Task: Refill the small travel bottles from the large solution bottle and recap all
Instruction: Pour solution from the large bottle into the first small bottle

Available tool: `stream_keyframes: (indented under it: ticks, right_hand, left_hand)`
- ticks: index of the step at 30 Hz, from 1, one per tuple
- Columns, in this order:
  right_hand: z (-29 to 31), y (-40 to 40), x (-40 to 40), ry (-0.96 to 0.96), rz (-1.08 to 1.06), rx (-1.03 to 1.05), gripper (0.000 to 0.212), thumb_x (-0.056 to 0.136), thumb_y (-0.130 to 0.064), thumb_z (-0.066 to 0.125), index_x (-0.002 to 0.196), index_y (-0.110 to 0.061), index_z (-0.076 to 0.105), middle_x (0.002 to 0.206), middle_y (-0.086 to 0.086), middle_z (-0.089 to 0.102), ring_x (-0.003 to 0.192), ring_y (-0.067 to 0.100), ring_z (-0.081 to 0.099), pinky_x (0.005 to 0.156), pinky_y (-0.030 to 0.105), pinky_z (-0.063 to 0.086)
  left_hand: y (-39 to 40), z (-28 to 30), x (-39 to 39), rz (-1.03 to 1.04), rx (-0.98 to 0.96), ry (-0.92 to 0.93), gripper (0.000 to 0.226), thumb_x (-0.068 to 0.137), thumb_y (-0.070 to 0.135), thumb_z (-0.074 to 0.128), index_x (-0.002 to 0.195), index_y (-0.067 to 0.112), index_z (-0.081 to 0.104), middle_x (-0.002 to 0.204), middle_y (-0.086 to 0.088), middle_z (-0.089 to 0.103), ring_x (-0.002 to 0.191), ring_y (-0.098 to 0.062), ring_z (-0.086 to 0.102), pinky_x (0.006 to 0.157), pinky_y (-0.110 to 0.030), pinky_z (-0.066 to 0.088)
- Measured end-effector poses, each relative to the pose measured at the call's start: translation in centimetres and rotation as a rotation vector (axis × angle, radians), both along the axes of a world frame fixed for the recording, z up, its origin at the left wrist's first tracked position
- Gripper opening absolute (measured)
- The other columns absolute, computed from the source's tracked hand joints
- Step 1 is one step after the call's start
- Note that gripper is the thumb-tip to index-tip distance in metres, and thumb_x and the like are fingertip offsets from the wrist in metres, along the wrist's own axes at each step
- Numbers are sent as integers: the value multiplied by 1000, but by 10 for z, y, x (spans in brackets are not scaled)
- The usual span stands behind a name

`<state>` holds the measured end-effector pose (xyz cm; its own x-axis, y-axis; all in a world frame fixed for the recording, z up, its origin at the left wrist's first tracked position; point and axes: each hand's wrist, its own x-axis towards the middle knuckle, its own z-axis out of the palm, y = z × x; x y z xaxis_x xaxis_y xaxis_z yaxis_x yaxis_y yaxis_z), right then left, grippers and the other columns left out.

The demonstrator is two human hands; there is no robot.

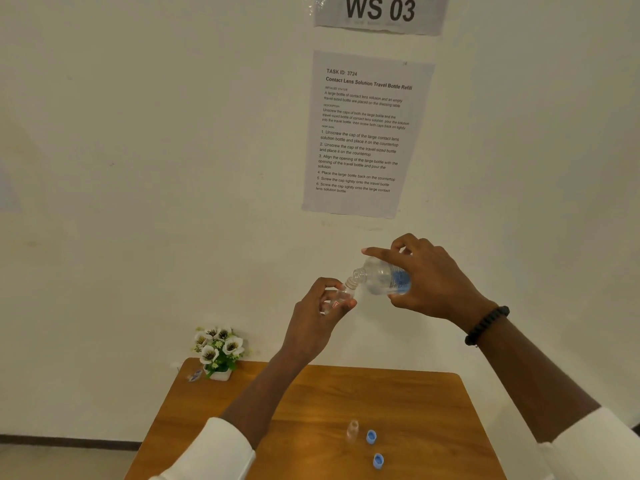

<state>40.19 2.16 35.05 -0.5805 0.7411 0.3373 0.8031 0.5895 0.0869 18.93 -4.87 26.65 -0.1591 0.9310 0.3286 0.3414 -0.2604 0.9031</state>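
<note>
Clear large bottle (382, 277) in right hand (429, 282) tilts onto travel bottle (341, 296).

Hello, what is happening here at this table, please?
A person is pouring from the large solution bottle, tilted in the right hand, into a small travel bottle held in the left hand, mouth to mouth, above the wooden table. On the table stand another small clear bottle, uncapped, and two blue caps. Nothing is recapped yet.

Test workstation: "WS 03" sign (380, 10), task sheet (363, 133).
</note>
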Motion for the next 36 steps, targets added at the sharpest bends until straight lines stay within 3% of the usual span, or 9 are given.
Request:
stream_keyframes:
  ticks: [5, 10, 21, 36]
  right_hand:
    - [-1, 0, 0, 3, 2, 7, 89, 73, -47, 79, 146, -53, 29, 133, -4, 46, 110, 14, 47, 93, 32, 44]
    - [-1, 0, 0, -9, -2, 11, 89, 74, -49, 78, 147, -52, 28, 134, -3, 46, 112, 15, 47, 94, 32, 45]
    - [0, -1, 1, -8, -4, 8, 88, 74, -48, 78, 147, -52, 28, 134, -4, 45, 112, 14, 47, 94, 33, 45]
    - [-1, 1, 0, -5, -11, 3, 90, 73, -48, 79, 147, -53, 27, 135, -4, 45, 113, 15, 47, 96, 35, 47]
  left_hand:
    - [-1, 1, 0, -7, 2, -8, 37, 81, 54, 64, 110, 36, 52, 102, 21, 67, 92, 10, 63, 70, -6, 49]
    - [-2, 1, 0, -14, 11, -12, 47, 77, 59, 62, 114, 32, 53, 103, 21, 65, 92, 5, 64, 71, -8, 51]
    - [-1, 1, 0, -9, 9, 6, 31, 84, 47, 66, 108, 36, 51, 96, 27, 63, 87, 16, 61, 70, -4, 49]
    - [0, 1, -1, -1, 3, 13, 35, 84, 49, 66, 112, 36, 51, 107, 16, 66, 91, 4, 64, 71, -8, 49]
